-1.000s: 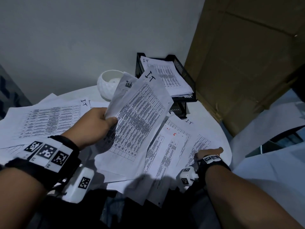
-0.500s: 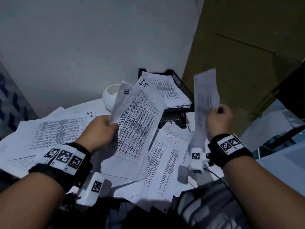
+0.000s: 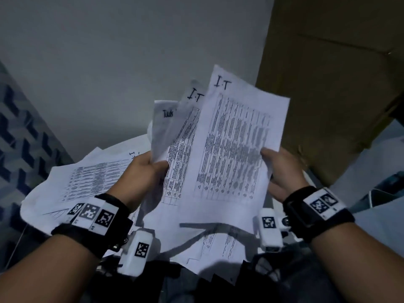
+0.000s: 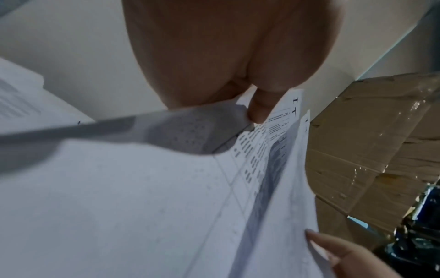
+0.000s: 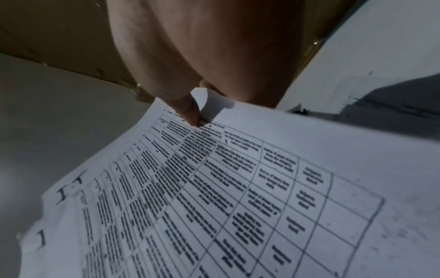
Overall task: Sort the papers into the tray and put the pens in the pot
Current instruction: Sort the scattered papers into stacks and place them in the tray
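Observation:
My left hand (image 3: 150, 169) pinches a fanned bundle of printed sheets (image 3: 179, 136) by its left edge, held upright in front of me. My right hand (image 3: 273, 162) pinches a single printed sheet marked "I.T" (image 3: 236, 149) at its right edge, and this sheet overlaps the front of the bundle. In the left wrist view my thumb (image 4: 259, 111) presses the bundle (image 4: 166, 188). The right wrist view has my thumb (image 5: 190, 114) on the sheet's (image 5: 214, 188) printed table. The tray and the pot are hidden behind the raised papers. No pens show.
More printed papers (image 3: 87, 182) lie scattered over the white table (image 3: 131, 143) at the left and below my hands (image 3: 218, 243). A large brown cardboard box (image 3: 332, 95) stands at the right, close to my right hand. A grey wall (image 3: 131, 51) is behind.
My right hand lifted a sheet from the table's right side, raised it, and has brought it left against the bundle in my left hand. The view tilted up, hiding tray and pot.

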Demonstrator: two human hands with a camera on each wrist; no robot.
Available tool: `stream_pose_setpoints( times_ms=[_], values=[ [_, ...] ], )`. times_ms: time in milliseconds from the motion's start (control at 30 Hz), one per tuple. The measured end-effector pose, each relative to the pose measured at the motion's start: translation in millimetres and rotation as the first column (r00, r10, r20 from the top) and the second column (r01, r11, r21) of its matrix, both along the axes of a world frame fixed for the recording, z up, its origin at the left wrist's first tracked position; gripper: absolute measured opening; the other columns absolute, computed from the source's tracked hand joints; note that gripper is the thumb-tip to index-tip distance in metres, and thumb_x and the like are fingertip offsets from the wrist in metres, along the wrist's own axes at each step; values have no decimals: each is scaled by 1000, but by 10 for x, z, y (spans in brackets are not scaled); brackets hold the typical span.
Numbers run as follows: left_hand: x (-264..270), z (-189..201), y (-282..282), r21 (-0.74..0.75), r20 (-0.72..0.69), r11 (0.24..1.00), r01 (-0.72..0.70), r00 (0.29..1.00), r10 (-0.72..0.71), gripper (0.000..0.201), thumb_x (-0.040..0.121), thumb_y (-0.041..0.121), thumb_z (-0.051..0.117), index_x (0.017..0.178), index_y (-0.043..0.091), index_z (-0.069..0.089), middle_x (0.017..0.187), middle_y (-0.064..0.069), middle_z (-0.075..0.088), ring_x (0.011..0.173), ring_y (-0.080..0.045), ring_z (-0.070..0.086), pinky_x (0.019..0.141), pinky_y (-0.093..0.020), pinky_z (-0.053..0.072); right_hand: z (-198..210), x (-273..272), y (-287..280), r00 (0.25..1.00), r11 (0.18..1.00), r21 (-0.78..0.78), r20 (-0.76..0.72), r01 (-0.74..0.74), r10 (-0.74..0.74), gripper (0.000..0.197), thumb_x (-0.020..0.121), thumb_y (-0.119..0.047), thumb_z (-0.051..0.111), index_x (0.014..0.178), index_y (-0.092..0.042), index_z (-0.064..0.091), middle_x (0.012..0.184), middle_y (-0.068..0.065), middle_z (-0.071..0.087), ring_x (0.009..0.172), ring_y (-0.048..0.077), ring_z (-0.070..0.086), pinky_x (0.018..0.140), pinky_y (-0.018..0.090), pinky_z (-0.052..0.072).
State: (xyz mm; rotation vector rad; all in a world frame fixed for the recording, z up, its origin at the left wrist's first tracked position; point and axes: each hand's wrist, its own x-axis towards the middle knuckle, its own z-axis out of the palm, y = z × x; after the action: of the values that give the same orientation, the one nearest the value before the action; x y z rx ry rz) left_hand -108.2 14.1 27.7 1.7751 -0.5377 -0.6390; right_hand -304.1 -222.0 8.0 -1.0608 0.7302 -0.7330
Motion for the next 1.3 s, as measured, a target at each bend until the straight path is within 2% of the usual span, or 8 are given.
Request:
stream_pose_setpoints(
  times_ms=[233,400,600,800,900,1100,1200,1300],
  values=[
    [-140,-83,-66,-68,-267,997,-24,964,5,43,105,37,53,72,9,58,40,-10,36,34,-19,29,50,-32,25,-376,243,158,992,981,181,-87,-75,92,31,100,-8,55,130,-6,65,118,26,72,108,48,69,93,69,52],
    [-98,-133,-30,141,128,976,163,975,-182,25,100,29,65,87,9,72,73,-7,74,73,-31,71,75,-39,56,-561,370,267,982,987,144,-164,-69,93,32,94,-1,57,124,-2,69,115,25,74,105,45,71,89,69,54],
    [36,-212,5,222,341,970,96,925,-169,23,100,17,63,79,8,67,74,-7,74,69,-20,60,68,-35,49,-870,228,32,912,994,80,-408,81,-41,4,90,-14,62,91,-16,60,72,10,53,58,23,46,55,32,42],
    [118,-205,65,258,346,963,77,923,-166,24,99,16,64,78,2,61,70,-9,66,66,-20,54,63,-32,41,-1432,-320,-559,369,967,-223,-914,-120,-165,31,96,-20,60,123,-7,68,123,15,68,115,32,64,83,30,47],
    [136,-200,79,263,345,961,87,922,-178,24,99,18,64,80,4,61,72,-14,67,66,-20,54,63,-32,40,-1671,-437,-675,241,970,-144,-966,-195,-94,62,97,-24,59,155,-13,41,161,8,39,146,31,41,116,35,35],
    [179,-236,43,300,316,948,108,926,-205,25,100,20,64,79,8,59,69,-9,61,66,-21,53,65,-33,39,-1632,-279,-601,-71,877,6,-997,-481,-32,39,89,-28,53,126,-18,59,146,11,49,135,36,46,115,45,39],
    [171,-216,20,321,309,942,101,929,-205,26,100,20,65,77,10,60,66,-5,58,62,-21,50,62,-32,36,-1664,-340,-720,-77,924,-43,-994,-381,-78,37,82,-36,63,109,-10,63,131,14,59,118,38,56,106,48,48],
    [170,-205,-1,312,308,945,95,931,-195,23,100,19,65,79,9,63,71,-14,66,64,-23,54,62,-32,39,-1710,-394,-774,-37,979,-90,-994,-183,-99,82,68,-56,77,130,-9,51,136,19,52,123,42,53,103,52,49]
  ],
)
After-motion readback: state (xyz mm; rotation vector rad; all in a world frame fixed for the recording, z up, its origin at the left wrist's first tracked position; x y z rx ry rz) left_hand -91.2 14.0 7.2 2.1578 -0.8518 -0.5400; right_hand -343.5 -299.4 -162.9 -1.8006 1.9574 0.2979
